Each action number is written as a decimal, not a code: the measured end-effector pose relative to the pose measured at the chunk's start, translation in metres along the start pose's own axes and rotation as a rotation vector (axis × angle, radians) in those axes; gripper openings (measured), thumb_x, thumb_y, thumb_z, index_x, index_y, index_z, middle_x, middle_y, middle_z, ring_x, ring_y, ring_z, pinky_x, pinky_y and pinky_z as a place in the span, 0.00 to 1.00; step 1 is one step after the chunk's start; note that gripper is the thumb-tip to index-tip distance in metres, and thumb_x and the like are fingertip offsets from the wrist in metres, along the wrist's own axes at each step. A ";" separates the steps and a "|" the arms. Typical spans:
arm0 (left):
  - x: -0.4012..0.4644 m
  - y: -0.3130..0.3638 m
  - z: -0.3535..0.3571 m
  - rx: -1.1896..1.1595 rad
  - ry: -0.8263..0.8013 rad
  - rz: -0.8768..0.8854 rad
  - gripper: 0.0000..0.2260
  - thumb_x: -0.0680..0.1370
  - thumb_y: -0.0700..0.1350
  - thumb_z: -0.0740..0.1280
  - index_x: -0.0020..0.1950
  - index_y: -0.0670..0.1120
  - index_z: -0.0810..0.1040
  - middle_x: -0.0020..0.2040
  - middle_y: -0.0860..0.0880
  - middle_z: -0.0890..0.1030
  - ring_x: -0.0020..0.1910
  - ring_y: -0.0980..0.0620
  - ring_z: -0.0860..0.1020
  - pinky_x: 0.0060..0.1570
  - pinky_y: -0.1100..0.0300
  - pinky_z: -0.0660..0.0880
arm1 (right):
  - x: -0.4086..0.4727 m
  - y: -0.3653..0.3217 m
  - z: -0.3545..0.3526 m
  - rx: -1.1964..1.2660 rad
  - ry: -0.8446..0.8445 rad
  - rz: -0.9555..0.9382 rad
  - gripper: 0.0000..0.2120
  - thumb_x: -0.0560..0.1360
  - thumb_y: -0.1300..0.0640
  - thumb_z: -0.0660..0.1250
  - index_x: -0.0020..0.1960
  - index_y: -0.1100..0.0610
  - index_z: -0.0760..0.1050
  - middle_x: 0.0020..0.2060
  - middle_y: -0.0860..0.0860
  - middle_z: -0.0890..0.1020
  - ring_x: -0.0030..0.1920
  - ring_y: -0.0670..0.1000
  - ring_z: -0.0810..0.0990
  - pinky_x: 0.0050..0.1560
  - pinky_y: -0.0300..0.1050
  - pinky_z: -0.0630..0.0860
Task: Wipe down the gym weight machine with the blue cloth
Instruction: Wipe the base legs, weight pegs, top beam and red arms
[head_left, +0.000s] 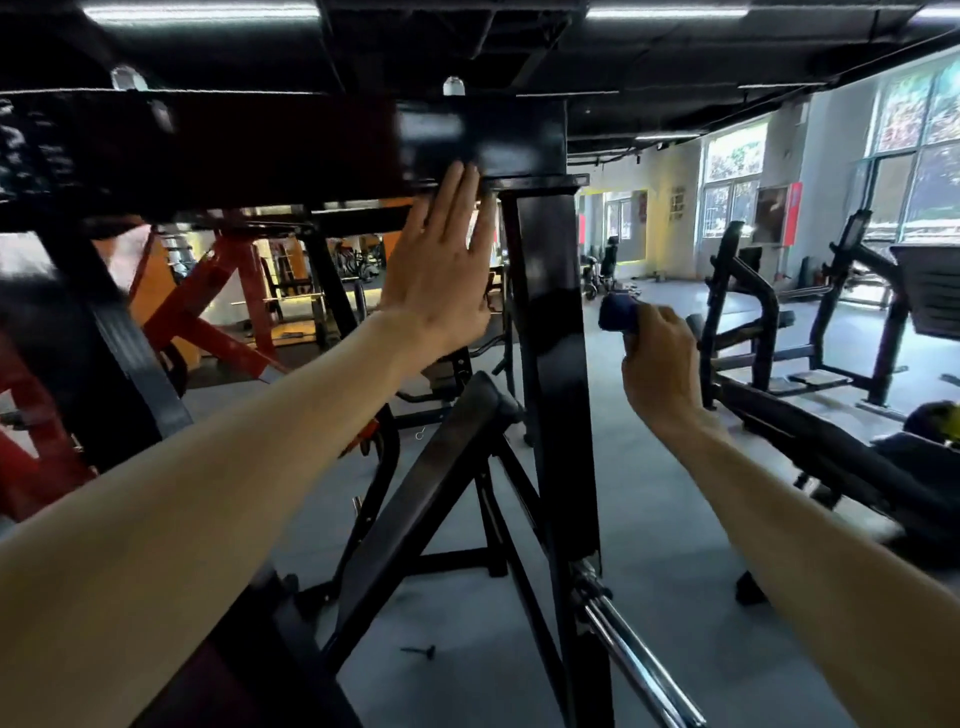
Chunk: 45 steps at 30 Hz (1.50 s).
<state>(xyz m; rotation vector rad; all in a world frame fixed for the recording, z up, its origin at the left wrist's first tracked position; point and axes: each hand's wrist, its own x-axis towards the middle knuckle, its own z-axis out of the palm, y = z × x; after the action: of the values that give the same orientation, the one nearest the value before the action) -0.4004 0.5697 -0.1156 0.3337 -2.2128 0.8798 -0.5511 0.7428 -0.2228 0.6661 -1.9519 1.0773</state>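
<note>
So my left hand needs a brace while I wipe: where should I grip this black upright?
Grip the black upright post just under the top crossbeam, coming from its left face where the left hand already lies flat; its square faces give a firm hold.

Daylight from windows (914, 156) at my right blows out; dark frame (556, 322) overhead blurs, edges bending wide-angle.

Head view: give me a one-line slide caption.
Left hand flat against the black weight machine's top beam while the right hand grips the bunched blue cloth beside the upright post.
</note>
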 end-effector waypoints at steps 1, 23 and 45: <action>-0.010 0.010 0.007 0.015 0.023 0.054 0.44 0.77 0.54 0.66 0.82 0.40 0.42 0.82 0.39 0.41 0.82 0.42 0.40 0.79 0.45 0.39 | -0.028 0.018 0.009 0.031 -0.016 0.028 0.13 0.74 0.76 0.63 0.54 0.67 0.78 0.50 0.65 0.80 0.50 0.67 0.78 0.44 0.47 0.66; -0.117 0.158 0.173 0.226 -0.208 1.039 0.29 0.86 0.50 0.54 0.83 0.47 0.44 0.83 0.43 0.38 0.79 0.37 0.33 0.75 0.41 0.29 | -0.276 0.044 0.171 -0.168 -0.040 0.641 0.22 0.72 0.72 0.69 0.65 0.69 0.74 0.58 0.62 0.82 0.55 0.61 0.76 0.45 0.55 0.82; -0.138 0.175 0.224 0.208 -0.031 1.114 0.36 0.81 0.60 0.60 0.82 0.58 0.42 0.83 0.48 0.41 0.70 0.24 0.23 0.64 0.25 0.25 | -0.324 0.039 0.172 -0.533 0.296 0.690 0.18 0.71 0.70 0.68 0.62 0.67 0.79 0.56 0.59 0.83 0.55 0.59 0.78 0.54 0.50 0.81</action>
<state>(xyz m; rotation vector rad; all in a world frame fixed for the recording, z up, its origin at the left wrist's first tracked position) -0.5033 0.5424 -0.4129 -0.8972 -2.2612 1.6595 -0.4691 0.6363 -0.5667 -0.4663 -2.1090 0.8942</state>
